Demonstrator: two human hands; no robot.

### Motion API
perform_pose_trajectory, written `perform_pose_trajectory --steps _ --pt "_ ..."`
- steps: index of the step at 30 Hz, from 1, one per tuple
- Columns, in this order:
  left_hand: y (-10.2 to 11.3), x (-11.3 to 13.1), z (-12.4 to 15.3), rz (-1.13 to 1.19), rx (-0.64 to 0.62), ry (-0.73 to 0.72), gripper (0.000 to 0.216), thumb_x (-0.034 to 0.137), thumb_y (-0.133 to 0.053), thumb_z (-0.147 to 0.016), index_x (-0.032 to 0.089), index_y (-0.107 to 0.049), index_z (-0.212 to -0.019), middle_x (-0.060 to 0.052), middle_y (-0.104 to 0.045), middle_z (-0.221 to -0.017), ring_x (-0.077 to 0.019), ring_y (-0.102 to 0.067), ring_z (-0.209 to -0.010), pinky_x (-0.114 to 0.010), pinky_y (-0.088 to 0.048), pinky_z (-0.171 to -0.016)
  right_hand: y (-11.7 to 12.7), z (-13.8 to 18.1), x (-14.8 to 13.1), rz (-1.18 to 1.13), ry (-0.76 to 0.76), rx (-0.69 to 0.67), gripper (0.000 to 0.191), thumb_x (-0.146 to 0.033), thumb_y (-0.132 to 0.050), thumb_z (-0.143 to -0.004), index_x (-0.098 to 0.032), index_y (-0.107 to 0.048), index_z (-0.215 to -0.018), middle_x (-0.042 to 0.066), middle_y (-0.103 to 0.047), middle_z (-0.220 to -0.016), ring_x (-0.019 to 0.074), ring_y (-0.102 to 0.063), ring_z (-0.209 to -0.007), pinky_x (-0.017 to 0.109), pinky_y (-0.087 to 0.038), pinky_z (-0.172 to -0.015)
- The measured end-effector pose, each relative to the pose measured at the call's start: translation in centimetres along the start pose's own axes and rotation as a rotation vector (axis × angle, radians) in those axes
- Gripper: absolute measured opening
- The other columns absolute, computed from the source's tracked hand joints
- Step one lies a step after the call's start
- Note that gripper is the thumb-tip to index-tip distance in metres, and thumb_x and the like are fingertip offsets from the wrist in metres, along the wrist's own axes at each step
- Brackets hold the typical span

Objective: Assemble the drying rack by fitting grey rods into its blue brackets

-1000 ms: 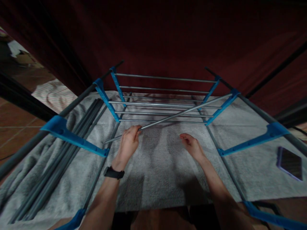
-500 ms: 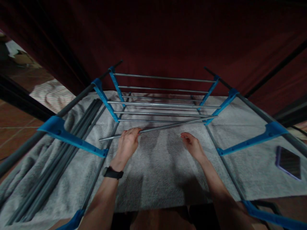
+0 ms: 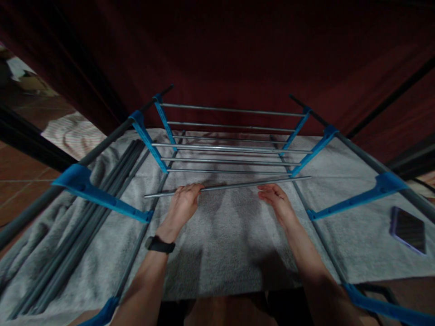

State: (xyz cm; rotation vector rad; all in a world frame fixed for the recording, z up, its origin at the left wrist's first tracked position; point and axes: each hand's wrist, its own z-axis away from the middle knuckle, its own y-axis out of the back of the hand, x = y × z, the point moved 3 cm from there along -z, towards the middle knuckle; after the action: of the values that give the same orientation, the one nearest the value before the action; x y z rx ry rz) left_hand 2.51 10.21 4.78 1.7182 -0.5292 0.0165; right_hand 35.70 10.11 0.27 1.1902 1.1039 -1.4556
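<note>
My left hand (image 3: 186, 203), with a dark watch on its wrist, is closed around a thin grey metal rod (image 3: 231, 186). The rod lies nearly crosswise in front of me, its left end jutting past the hand. Slightly curled and holding nothing, my right hand (image 3: 274, 197) is at the rod's right half; whether the fingertips touch it I cannot tell. Beyond the rod stands a rack frame, with several metal crossbars (image 3: 224, 148) fitted between blue plastic brackets (image 3: 152, 144). Nearer brackets, one on the left (image 3: 102, 194) and one on the right (image 3: 360, 198), have no crossbar between them.
Several grey tubes (image 3: 91, 222) lie in a bundle at left on a grey blanket (image 3: 231, 244). A phone (image 3: 408, 229) rests on the right side. Long side poles (image 3: 109, 141) run toward a dark red curtain (image 3: 224, 59) behind the rack.
The rod's right end has swung down and toward me, away from the rear brackets, so it lies more level. My right hand has moved slightly closer to it.
</note>
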Motion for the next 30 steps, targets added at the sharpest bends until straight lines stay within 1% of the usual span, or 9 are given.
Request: perform_pose_trajectory --steps 3,6,8,11,14,19,24,27,30 --pt "-0.3 0.1 0.0 0.031 -0.018 -0.016 0.037 0.01 -0.042 -0.096 0.017 -0.07 -0.12 -0.013 -0.078 -0.113 -0.0293 -0.073 -0.108 -0.044 -0.052 -0.096 0.2 0.2 -0.2 -0.123 -0.047 0.031 0.034 -0.047 -0.082 -0.072 -0.025 -0.069 -0.092 0.006 -0.078 -0.102 0.0207 -0.074 -0.093 0.039 -0.061 -0.091" --pt "-0.5 0.2 0.1 0.037 -0.03 -0.025 0.039 0.007 -0.043 -0.095 0.019 -0.071 -0.12 -0.012 -0.078 -0.112 -0.0281 -0.073 -0.106 -0.044 -0.052 -0.097 0.5 0.2 -0.1 -0.225 -0.046 0.116 0.029 -0.042 -0.084 -0.07 -0.025 -0.068 -0.086 0.003 -0.076 -0.089 0.0187 -0.074 -0.085 0.036 -0.063 -0.086" --pt "-0.7 0.2 0.1 0.019 -0.047 -0.026 0.042 0.004 -0.044 -0.092 0.019 -0.071 -0.121 -0.012 -0.078 -0.113 -0.0275 -0.073 -0.106 -0.043 -0.053 -0.098 0.6 0.2 0.1 -0.273 -0.052 0.167 0.026 -0.038 -0.084 -0.07 -0.024 -0.066 -0.081 0.003 -0.075 -0.084 0.017 -0.074 -0.081 0.033 -0.064 -0.083" --pt "-1.0 0.2 0.2 0.004 -0.08 -0.037 0.046 0.002 -0.043 -0.092 0.02 -0.07 -0.124 -0.012 -0.077 -0.118 -0.0271 -0.073 -0.109 -0.042 -0.053 -0.1 0.8 0.1 0.4 -0.292 -0.079 0.208 0.021 -0.034 -0.082 -0.073 -0.023 -0.065 -0.079 0.004 -0.075 -0.082 0.0158 -0.074 -0.078 0.031 -0.064 -0.08" --pt "-1.1 0.2 0.2 0.017 -0.096 -0.054 0.047 0.002 -0.043 -0.092 0.022 -0.071 -0.124 -0.01 -0.077 -0.118 -0.0255 -0.074 -0.109 -0.04 -0.055 -0.1 1.2 0.0 0.6 -0.29 -0.103 0.245 0.018 -0.031 -0.08 -0.075 -0.023 -0.063 -0.078 0.003 -0.075 -0.079 0.0157 -0.074 -0.077 0.03 -0.065 -0.078" --pt "-1.3 0.0 0.3 0.043 -0.101 -0.045 0.042 0.007 -0.048 -0.094 0.024 -0.073 -0.123 -0.008 -0.078 -0.114 -0.023 -0.075 -0.105 -0.036 -0.057 -0.098 1.6 -0.3 1.0 -0.314 -0.109 0.276 0.015 -0.028 -0.076 -0.079 -0.023 -0.062 -0.078 0.002 -0.073 -0.076 0.0156 -0.074 -0.074 0.031 -0.066 -0.076" --pt "-1.4 -0.2 0.4 0.083 -0.116 -0.033 0.039 0.008 -0.051 -0.093 0.024 -0.075 -0.119 -0.009 -0.078 -0.112 -0.0244 -0.075 -0.102 -0.038 -0.057 -0.097 2.0 -0.4 1.2 -0.341 -0.107 0.284 0.015 -0.027 -0.076 -0.083 -0.023 -0.062 -0.08 0.001 -0.072 -0.076 0.0144 -0.073 -0.072 0.031 -0.067 -0.079" --pt "-1.4 -0.2 0.4 0.111 -0.111 -0.04 0.036 0.008 -0.053 -0.092 0.024 -0.075 -0.116 -0.009 -0.078 -0.109 -0.0252 -0.075 -0.1 -0.038 -0.057 -0.095 2.1 -0.3 1.2 -0.385 -0.141 0.275 0.011 -0.025 -0.074 -0.085 -0.023 -0.064 -0.081 0.001 -0.072 -0.076 0.0136 -0.073 -0.073 0.029 -0.067 -0.081" --pt "-1.4 -0.2 0.4 0.095 -0.135 -0.041 0.032 0.01 -0.056 -0.092 0.023 -0.076 -0.113 -0.009 -0.078 -0.106 -0.0264 -0.075 -0.099 -0.038 -0.058 -0.093 2.1 -0.3 1.2 -0.432 -0.171 0.288 0.009 -0.024 -0.074 -0.085 -0.022 -0.065 -0.082 0.0 -0.071 -0.073 0.0129 -0.072 -0.071 0.028 -0.067 -0.08"
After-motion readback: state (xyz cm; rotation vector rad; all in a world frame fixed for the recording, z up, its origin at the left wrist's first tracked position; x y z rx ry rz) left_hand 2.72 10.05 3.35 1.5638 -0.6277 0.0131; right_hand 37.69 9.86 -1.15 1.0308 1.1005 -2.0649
